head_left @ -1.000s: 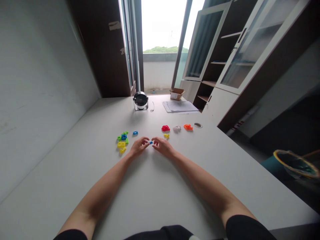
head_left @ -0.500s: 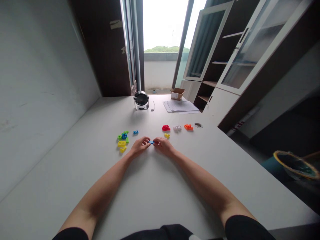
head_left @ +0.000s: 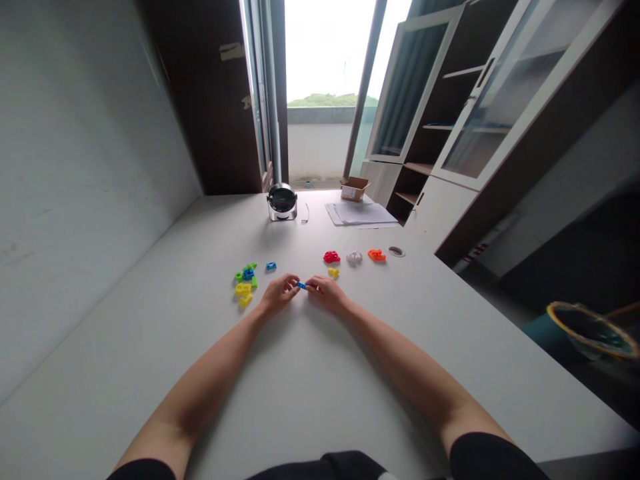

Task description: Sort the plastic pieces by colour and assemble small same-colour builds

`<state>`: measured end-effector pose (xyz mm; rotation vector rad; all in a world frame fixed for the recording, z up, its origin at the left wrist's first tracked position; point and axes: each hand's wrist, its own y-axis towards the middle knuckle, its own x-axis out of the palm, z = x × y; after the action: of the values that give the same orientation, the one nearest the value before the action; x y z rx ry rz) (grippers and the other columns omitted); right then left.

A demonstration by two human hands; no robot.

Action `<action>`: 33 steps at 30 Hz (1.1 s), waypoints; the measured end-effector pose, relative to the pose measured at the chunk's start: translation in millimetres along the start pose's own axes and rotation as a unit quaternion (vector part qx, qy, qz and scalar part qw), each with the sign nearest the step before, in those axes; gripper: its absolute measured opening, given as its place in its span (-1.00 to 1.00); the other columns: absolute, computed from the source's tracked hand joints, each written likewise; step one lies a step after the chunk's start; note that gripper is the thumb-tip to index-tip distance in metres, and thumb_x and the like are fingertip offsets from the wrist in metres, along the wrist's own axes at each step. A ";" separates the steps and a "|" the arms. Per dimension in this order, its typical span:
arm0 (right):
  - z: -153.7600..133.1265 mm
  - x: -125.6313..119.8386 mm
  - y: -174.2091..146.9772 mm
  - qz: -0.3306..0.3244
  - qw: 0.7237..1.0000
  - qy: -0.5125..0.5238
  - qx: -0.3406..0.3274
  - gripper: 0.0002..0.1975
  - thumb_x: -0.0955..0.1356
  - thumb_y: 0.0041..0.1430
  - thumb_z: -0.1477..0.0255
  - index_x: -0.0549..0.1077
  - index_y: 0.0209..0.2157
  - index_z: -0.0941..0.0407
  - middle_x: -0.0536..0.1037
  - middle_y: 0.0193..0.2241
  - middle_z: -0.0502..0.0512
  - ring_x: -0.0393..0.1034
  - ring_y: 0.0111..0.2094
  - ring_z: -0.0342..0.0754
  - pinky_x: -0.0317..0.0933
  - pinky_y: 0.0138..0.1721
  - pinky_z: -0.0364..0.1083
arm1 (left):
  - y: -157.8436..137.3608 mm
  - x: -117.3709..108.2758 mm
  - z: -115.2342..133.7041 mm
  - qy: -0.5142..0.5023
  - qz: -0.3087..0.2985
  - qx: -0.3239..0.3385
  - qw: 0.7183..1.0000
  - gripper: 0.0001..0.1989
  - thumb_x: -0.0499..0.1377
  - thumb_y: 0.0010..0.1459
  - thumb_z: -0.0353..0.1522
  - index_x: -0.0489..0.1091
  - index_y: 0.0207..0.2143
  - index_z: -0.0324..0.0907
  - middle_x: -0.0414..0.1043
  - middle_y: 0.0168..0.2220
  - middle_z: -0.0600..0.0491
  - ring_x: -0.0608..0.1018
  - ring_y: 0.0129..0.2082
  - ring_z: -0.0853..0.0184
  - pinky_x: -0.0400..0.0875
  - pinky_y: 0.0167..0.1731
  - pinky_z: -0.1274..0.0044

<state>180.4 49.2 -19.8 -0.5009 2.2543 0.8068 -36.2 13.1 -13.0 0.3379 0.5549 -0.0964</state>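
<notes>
Between my fingertips is a small blue plastic block [head_left: 301, 285]. My left hand [head_left: 281, 292] pinches its left end, while my right hand [head_left: 324, 292] grips the right end; the fingers hide part of it. Left of my left hand lie several green pieces [head_left: 239, 276] with a blue piece [head_left: 249, 273] among them, and yellow pieces [head_left: 243, 289] just nearer to me. A separate blue piece [head_left: 271, 265] rests beyond my left hand. Past my right hand are a yellow piece [head_left: 333, 273] and a cluster of red pieces [head_left: 331, 257].
White pieces [head_left: 355, 258] and orange pieces [head_left: 377, 255] lie right of the red ones, near a round cable hole [head_left: 397, 251] in the white table [head_left: 300, 387]. Farther back stand a black and silver round device [head_left: 283, 201], papers [head_left: 363, 213] and an open cardboard box [head_left: 354, 189].
The blue block has turned slightly between my fingers, so more of its face and dark openings show. Both hands stay in nearly the same place.
</notes>
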 end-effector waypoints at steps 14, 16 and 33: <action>2.2 2.5 -2.0 0.008 1.000 0.013 -0.006 -0.97 0.41 0.19 0.46 0.52 -0.30 0.08 0.51 -0.40 0.00 0.33 -0.41 -0.14 0.20 -0.34 -0.18 | 1.2 -1.7 -3.2 0.042 0.002 0.009 0.999 -0.77 0.18 0.22 -0.18 0.49 -0.23 -0.14 0.51 -0.41 0.10 0.47 -0.43 0.38 0.34 -0.37 0.56; 3.2 3.4 -1.5 0.010 1.000 0.007 -0.005 -0.99 0.40 0.19 0.46 0.51 -0.31 0.08 0.51 -0.40 0.00 0.32 -0.42 -0.14 0.19 -0.35 -0.18 | 1.3 -1.5 -3.8 0.047 -0.002 0.011 0.999 -0.78 0.18 0.22 -0.19 0.49 -0.24 -0.14 0.50 -0.41 0.10 0.47 -0.44 0.38 0.33 -0.38 0.56; 5.3 1.0 0.2 -0.008 1.000 0.007 -0.005 -0.84 0.31 0.31 0.49 0.54 -0.30 0.11 0.52 -0.35 0.06 0.36 -0.32 -0.10 0.20 -0.24 -0.14 | 1.5 1.5 -4.2 0.040 -0.016 0.026 0.999 -0.75 0.19 0.22 -0.29 0.47 -0.05 -0.08 0.56 -0.33 0.07 0.52 -0.42 0.39 0.40 -0.34 0.57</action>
<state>182.2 52.7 -23.4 -0.5301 2.2564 0.8097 -36.7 15.9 -16.7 0.3855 0.6384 -0.1297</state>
